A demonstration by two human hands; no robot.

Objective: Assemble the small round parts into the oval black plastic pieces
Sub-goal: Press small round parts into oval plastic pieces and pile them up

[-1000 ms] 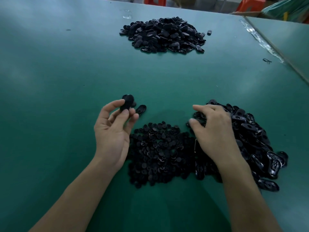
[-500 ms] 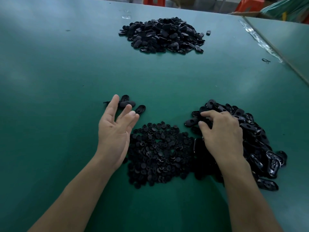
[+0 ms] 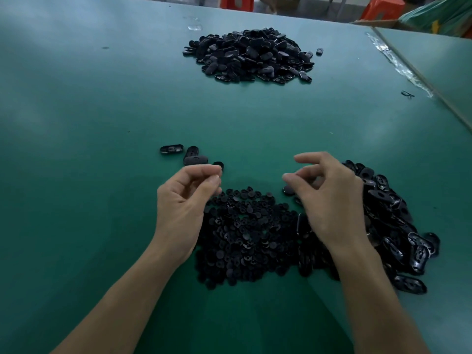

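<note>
A heap of small round black parts (image 3: 245,233) lies on the green table (image 3: 102,175) between my hands. Heaped at the right are oval black pieces (image 3: 393,213). My left hand (image 3: 186,203) hovers over the round heap's far left edge with its fingers curled and the thumb against the index fingertip; no part shows between them. My right hand (image 3: 332,200) is over the gap between the two heaps. Its thumb and curled fingers hold an oval black piece (image 3: 290,190), mostly hidden, and the index finger sticks out. Three oval pieces (image 3: 195,159) lie beyond my left hand.
A large heap of oval black pieces (image 3: 250,57) sits at the far middle of the table. A taped seam (image 3: 398,65) joins a second table at the right. A small black scrap (image 3: 407,94) lies near it. Orange stools (image 3: 383,6) stand beyond the far edge.
My left hand let go of an oval piece beyond the round heap, pulled back and curled its fingers. My right hand rose from the oval heap and shifted left.
</note>
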